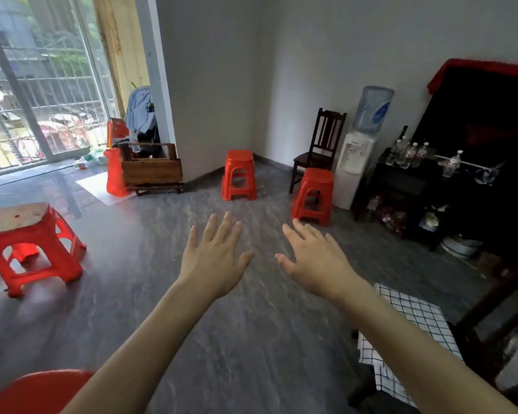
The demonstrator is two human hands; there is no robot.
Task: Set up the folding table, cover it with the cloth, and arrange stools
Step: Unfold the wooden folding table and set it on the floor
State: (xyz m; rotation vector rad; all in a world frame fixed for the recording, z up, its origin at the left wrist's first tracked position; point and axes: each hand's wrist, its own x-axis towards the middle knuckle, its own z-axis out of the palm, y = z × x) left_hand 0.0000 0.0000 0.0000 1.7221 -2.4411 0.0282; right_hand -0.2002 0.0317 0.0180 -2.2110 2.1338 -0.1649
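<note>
- Head view: at the bottom left edge, the rounded top of a red stool (39,389) pokes into the picture, just beside the left forearm.
- A black-and-white checked cloth (407,333) lies at the lower right, draped over something dark, partly behind the right forearm.
- Both arms stretch forward over the grey floor (251,339). The left hand (216,258) has its palm down with fingers straight and spread, holding nothing.
- The right hand (314,258) is likewise flat, fingers straight and a little apart, holding nothing. The two hands are near each other, thumbs apart.
- To the left stands another red stool (32,249) with a worn, pale top.
- Farther on, a red stool (313,197) stands just in front of a dark wooden chair (320,150) and beside a white water dispenser (356,150).
- A fourth red stool (239,174) stands near the corner of the walls.
- A folded wooden table (151,170) stands against the wall by the glass door (39,85), with a red bag (114,171) touching its left side.
- A dark cabinet (407,180) at the right carries several bottles (407,153).
</note>
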